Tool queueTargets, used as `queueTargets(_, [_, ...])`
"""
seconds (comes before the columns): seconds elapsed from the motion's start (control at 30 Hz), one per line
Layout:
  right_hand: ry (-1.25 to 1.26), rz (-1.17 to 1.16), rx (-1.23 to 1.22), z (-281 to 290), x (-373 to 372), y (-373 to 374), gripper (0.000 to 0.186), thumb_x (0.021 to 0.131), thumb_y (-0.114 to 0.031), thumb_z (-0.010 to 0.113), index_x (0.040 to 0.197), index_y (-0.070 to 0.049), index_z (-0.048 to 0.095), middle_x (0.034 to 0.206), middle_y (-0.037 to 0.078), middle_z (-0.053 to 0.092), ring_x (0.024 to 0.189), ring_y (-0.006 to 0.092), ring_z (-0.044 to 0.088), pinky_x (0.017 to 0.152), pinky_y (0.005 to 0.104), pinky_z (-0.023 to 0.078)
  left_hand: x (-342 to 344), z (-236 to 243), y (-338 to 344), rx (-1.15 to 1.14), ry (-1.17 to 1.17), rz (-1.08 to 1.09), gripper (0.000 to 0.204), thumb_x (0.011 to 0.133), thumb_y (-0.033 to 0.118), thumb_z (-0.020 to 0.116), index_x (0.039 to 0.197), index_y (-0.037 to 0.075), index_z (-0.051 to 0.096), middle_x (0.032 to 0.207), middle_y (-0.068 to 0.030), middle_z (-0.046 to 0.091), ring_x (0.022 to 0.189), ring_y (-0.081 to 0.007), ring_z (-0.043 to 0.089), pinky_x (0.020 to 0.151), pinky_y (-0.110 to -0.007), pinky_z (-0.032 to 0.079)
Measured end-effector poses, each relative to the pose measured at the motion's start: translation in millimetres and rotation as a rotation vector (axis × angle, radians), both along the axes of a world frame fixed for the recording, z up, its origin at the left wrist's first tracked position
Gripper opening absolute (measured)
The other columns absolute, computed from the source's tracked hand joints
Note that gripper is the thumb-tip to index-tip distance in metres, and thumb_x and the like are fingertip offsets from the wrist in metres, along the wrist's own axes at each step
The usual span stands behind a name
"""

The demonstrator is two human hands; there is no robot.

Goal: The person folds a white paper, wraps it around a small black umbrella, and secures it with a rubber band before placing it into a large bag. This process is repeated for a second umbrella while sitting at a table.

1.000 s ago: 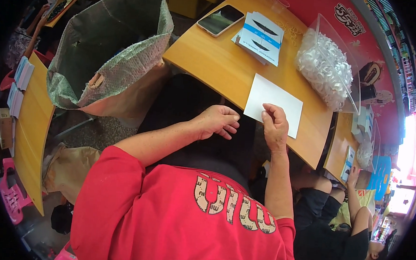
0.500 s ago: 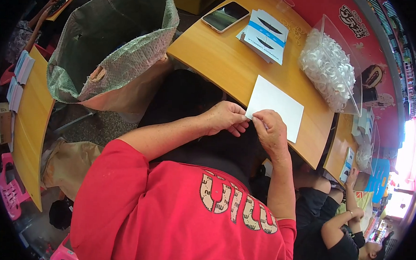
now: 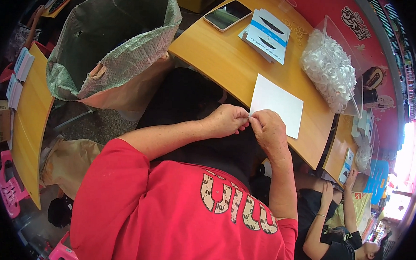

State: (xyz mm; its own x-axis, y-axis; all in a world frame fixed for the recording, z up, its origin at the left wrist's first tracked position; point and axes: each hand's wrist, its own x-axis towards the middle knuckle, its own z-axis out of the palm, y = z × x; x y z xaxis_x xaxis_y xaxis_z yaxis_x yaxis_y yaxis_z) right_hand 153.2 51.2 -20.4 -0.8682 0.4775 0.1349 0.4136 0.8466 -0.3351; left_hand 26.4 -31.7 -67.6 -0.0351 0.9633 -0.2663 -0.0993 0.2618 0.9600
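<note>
A blank white card (image 3: 279, 105) lies at the near edge of the yellow wooden table (image 3: 211, 60), its left corner reaching past the edge to my fingertips. My right hand (image 3: 269, 129) is closed in a pinch at that corner, its fingers covering part of the card. Against it, fingertip to fingertip, my left hand (image 3: 226, 120) is also pinched. A tiny pale bit shows between the fingertips, too small to name. Farther back on the table is a stack of printed blue-and-white cards (image 3: 267, 36) with umbrella pictures.
A clear plastic bin (image 3: 330, 70) of white loops stands at the table's right. Behind the card stack lie thin rubber bands (image 3: 298, 29); a phone (image 3: 227, 15) is left of it. A big open woven sack (image 3: 113, 65) stands at left. Another person (image 3: 333, 237) sits at lower right.
My hands have drawn closer, fingertips now meeting, and the white card has turned slightly. At lower right, the other person's arms have shifted.
</note>
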Motion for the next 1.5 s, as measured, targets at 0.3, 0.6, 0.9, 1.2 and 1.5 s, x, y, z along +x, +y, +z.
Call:
queueTargets(0.3, [0.029,-0.017,0.029,-4.8,0.8,3.1,0.011,0.076,-0.014,0.049,0.073,-0.005,0.055,0.072,0.01,0.055,0.071,0.0269,0.053,0.065,0.0356,0.043,1.3,2.7,0.9,-0.005,-0.116,0.027,0.017,0.084,0.011,0.045,0.091,-0.001,0.054,0.084,-0.0083,0.058,0.076,-0.0138,0.056,0.064,-0.026,0.049])
queueTargets(0.6, [0.027,0.031,0.012,1.4,0.9,1.5,0.012,0.077,-0.016,0.048,0.074,-0.005,0.054,0.072,0.01,0.055,0.071,0.0269,0.053,0.064,0.0357,0.043,-1.2,-2.2,1.1,-0.008,-0.228,0.043,0.019,0.085,0.015,0.044,0.086,-0.001,0.055,0.078,-0.0064,0.057,0.068,-0.0116,0.055,0.058,-0.024,0.048])
queueTargets(0.9, [-0.057,0.079,0.072,1.8,0.7,0.6,0.014,0.077,-0.015,0.047,0.068,-0.005,0.05,0.067,0.01,0.053,0.068,0.0276,0.052,0.062,0.0366,0.042,0.9,-2.7,-1.5,0.209,0.373,0.027,0.015,0.081,0.014,0.049,0.084,0.002,0.057,0.074,-0.0085,0.06,0.068,-0.0169,0.058,0.062,-0.028,0.047])
queueTargets(1.2, [-0.082,0.119,0.121,-0.3,-4.0,-0.2,0.009,0.073,-0.01,0.048,0.067,-0.003,0.048,0.065,0.014,0.051,0.065,0.0301,0.05,0.06,0.0383,0.041,3.1,-6.4,-2.2,0.354,0.579,0.093,0.015,0.079,0.017,0.052,0.084,0.004,0.057,0.072,-0.0138,0.058,0.068,-0.0279,0.058,0.059,-0.032,0.045])
queueTargets(1.5, [0.029,0.058,0.017,-9.1,-1.4,3.5,0.007,0.069,-0.008,0.048,0.067,-0.002,0.047,0.065,0.015,0.049,0.065,0.0309,0.049,0.06,0.0393,0.04,3.4,-8.8,0.5,0.14,0.199,0.067,0.018,0.082,0.016,0.047,0.081,0.001,0.057,0.068,-0.004,0.058,0.063,-0.0094,0.054,0.058,-0.024,0.046])
